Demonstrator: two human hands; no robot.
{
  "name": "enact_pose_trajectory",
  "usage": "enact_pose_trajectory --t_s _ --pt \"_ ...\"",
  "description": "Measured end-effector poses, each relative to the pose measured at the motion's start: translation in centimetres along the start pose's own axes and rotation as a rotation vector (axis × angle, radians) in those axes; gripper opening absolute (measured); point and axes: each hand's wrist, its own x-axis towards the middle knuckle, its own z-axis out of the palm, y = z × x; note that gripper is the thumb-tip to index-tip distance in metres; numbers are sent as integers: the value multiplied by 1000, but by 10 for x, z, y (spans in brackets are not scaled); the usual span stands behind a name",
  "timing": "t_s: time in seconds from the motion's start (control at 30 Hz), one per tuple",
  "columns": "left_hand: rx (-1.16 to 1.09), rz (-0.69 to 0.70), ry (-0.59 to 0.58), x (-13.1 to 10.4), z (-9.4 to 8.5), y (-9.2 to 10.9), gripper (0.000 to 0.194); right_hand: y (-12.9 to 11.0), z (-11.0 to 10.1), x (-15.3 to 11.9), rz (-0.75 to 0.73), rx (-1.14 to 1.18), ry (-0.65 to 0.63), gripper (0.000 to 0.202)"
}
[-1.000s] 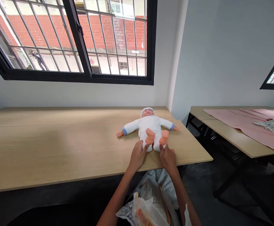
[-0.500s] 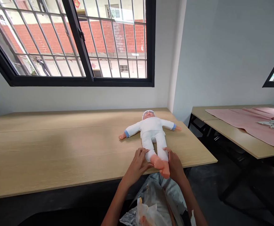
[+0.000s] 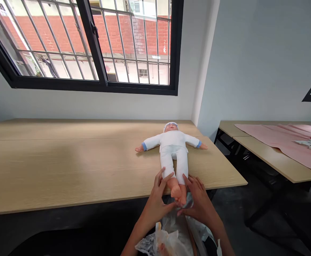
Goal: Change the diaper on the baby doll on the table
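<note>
On the wood-grain table (image 3: 64, 167), the baby doll (image 3: 173, 138) lay face-up. Its raised legs (image 3: 182, 163) had come down straight, apparently ending one bend; left hand (image 3: 157, 202) and right hand (image 3: 200, 202), fingers spread, loosely framed its feet (image 3: 175, 191).

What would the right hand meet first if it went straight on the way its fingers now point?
Most likely the doll's white trouser leg on the picture's right, near its lower end: the right hand angles forward and inward toward it. Whether they touch is unclear.
</note>
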Motion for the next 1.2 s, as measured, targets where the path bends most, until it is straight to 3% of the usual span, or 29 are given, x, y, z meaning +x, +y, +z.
enact_pose_trajectory --t_s 0.13,0.2,0.4,0.6,0.9,1.07,1.2 --pt "-29 -38 -13 1 -2 13 59 -8 -3 -13 1 -27 68 60" --pt "-35 -64 -26 1 -5 19 50 -14 -4 -14 -22 -11 90 48" --pt "-63 -84 -44 -1 -9 25 47 -28 1 -13 22 105 148 44" --pt "28 -48 -5 -11 -14 30 39 -27 1 -16 20 244 242 40" --pt "292 148 75 -17 4 4 38 -30 1 -15 20 383 321 44" --pt "88 93 122 -20 -4 13 28 -29 -1 -19 52 421 384 40" --pt "-87 -85 108 -25 -5 18 36 -34 0 -21 120 486 392 39"
